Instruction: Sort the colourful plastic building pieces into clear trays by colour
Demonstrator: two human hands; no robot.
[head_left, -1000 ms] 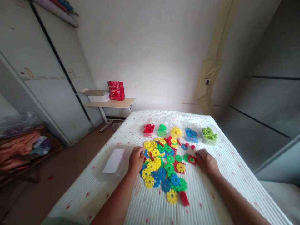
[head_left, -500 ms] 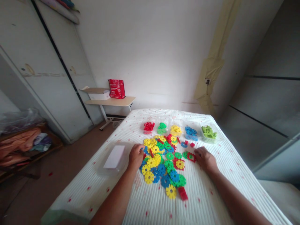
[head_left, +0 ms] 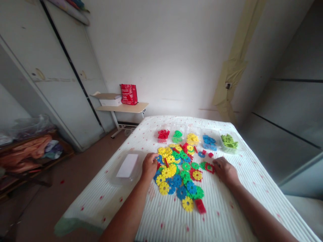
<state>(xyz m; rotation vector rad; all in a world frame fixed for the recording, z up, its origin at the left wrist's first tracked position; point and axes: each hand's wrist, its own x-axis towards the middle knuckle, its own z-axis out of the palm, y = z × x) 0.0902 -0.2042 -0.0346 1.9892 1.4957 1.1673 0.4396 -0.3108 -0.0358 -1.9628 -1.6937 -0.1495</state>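
Observation:
At the left edge of a loose pile of plastic snowflake discs (head_left: 172, 170) rests my left hand (head_left: 150, 165), its fingers curled by blue and yellow pieces. Whether anything is inside them is hidden. My right hand (head_left: 226, 170) lies on the sheet to the right of the pile, fingers bent inward, close to a red square frame piece (head_left: 210, 167). Its fingertips are partly hidden, so I cannot see anything held there. A yellow disc (head_left: 187, 204) and a red block (head_left: 200, 206) lie at the pile's near end.
Clear tubs behind the pile hold red pieces (head_left: 163, 134), green pieces (head_left: 177, 135), yellow pieces (head_left: 192, 138), blue pieces (head_left: 209, 141) and light green pieces (head_left: 229, 141). On the left, a clear lid or tray carries a white card (head_left: 127, 165). A red bag (head_left: 128, 94) stands on a side table.
The whole view has shifted slightly, so everything appears a little further right. Both hands keep their places beside the pile, and no piece has visibly moved.

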